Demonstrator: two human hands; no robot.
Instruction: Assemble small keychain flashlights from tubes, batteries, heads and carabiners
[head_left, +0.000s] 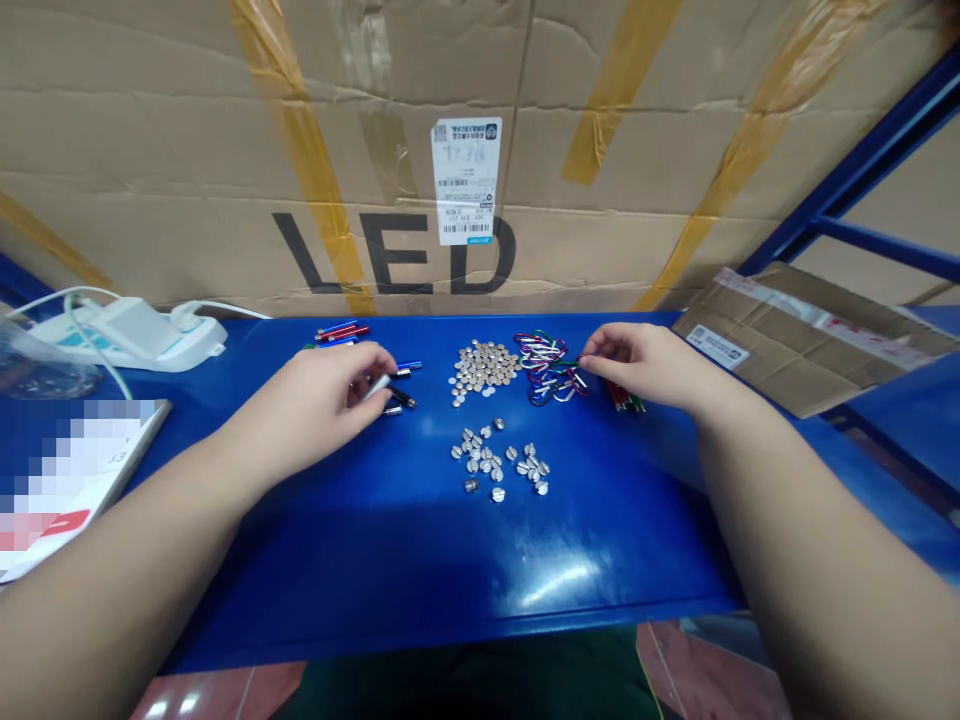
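Note:
My left hand point(341, 390) is on the left side of the blue table, its thumb and fingers closed around a small black tube point(403, 396) with a pale part near the fingertips. More blue and red metal tubes point(345, 332) lie behind and beside it. My right hand point(637, 360) pinches a green carabiner point(568, 364) at the right edge of a heap of coloured carabiners point(541, 352). Between the hands is a pile of round button cells point(486, 368). Nearer to me, slotted silver caps point(491, 460) are scattered.
Beneath my right hand lie red and green tubes point(626, 400). A white power strip point(127, 335) with cables and a white box point(75, 480) are at the left. A small carton point(817, 335) leans at the right. A large LED carton point(405, 150) stands behind the table point(420, 580).

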